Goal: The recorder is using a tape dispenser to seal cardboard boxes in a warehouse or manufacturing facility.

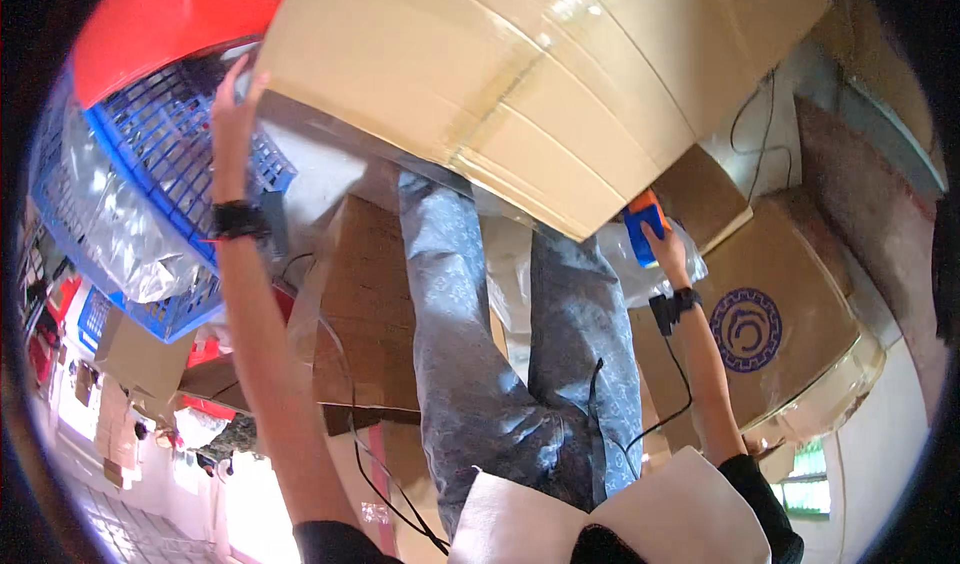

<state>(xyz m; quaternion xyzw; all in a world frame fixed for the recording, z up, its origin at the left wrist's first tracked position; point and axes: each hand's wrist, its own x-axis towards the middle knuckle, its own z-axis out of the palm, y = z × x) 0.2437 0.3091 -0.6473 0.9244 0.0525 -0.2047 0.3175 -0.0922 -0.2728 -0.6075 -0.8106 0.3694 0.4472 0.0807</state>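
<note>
Right below, the person's patterned trousers run down the middle, with flattened cardboard sheets on the floor beside them. To the right sits a closed carton with a round blue emblem. Higher up, the right hand is wrapped around a blue and orange tape dispenser, just under the lower edge of a big taped cardboard box. The left hand is spread open, fingers flat against the box's left end. Behind that hand are a blue plastic crate holding clear plastic bags, and a red crate beyond.
</note>
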